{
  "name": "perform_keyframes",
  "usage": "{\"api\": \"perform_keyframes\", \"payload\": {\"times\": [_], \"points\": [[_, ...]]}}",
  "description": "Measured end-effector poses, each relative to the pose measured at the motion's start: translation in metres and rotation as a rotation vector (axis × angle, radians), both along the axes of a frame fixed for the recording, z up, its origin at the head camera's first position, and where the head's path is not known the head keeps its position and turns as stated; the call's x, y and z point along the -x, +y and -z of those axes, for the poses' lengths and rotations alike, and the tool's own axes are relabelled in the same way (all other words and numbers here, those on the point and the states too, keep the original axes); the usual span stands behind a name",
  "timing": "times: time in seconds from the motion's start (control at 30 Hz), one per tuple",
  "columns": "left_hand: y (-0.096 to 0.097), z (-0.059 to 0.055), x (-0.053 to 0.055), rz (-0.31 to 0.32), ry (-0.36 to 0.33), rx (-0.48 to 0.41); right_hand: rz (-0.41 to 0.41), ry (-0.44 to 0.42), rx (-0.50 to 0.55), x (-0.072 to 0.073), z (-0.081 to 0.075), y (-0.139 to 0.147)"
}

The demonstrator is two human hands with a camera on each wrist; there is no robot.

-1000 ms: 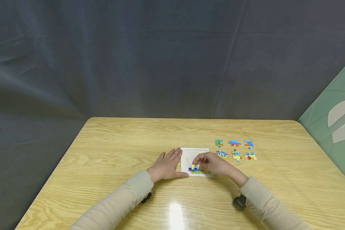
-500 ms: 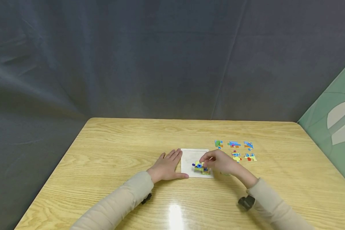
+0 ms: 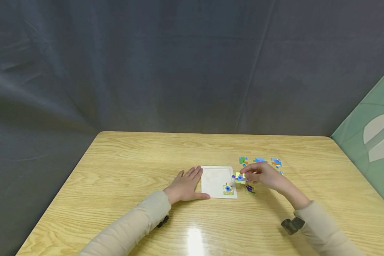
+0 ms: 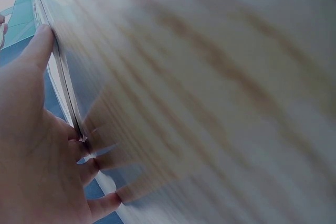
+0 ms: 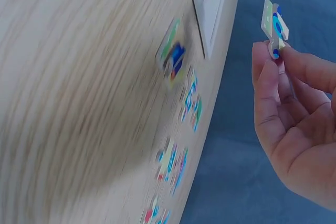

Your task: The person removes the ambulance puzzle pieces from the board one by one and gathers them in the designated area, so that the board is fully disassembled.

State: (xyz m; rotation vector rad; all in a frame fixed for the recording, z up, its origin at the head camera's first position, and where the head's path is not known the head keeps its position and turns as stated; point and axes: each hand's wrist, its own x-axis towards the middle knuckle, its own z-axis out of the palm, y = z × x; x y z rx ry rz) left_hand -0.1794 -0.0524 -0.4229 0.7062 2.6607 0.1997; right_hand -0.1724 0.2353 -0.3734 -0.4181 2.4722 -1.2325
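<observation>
My right hand (image 3: 264, 176) pinches a yellow jigsaw puzzle piece (image 3: 240, 177) with a blue round mark and a green edge. In the right wrist view thumb and fingertips grip the puzzle piece (image 5: 275, 27) by one end, raised off the table. My left hand (image 3: 185, 185) lies flat with fingers spread, thumb and fingertips at the left edge of the white puzzle tray (image 3: 211, 181). One puzzle piece (image 3: 228, 188) with a blue round mark sits in the tray's near right corner. Another puzzle piece (image 3: 250, 188) lies on the table just right of the tray, below the held one.
Loose puzzle pieces lie beyond the right hand, among them a green-and-blue piece (image 3: 243, 161) and a blue piece (image 3: 276, 163); the hand hides some others. The wooden table (image 3: 131, 156) ends at a dark curtain (image 3: 179, 71).
My right hand has lifted the yellow puzzle piece out of the tray and carried it right, past the tray's edge. The corner piece now shows fully. My left hand has stayed in place.
</observation>
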Motion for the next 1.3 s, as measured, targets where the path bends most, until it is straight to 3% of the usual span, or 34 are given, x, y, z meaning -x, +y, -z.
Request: {"api": "perform_keyframes", "payload": {"times": [0.37, 0.77, 1.3], "points": [[0.001, 0.003, 0.0, 0.002, 0.008, 0.007, 0.048, -0.004, -0.033, -0.003, 0.008, 0.04], [0.001, 0.0, 0.0, 0.005, 0.017, 0.006, 0.048, -0.079, -0.112, -0.006, 0.013, 0.071], [0.0, 0.001, 0.0, 0.002, 0.016, 0.016, -0.013, -0.138, -0.038, -0.007, 0.029, 0.082]]}}
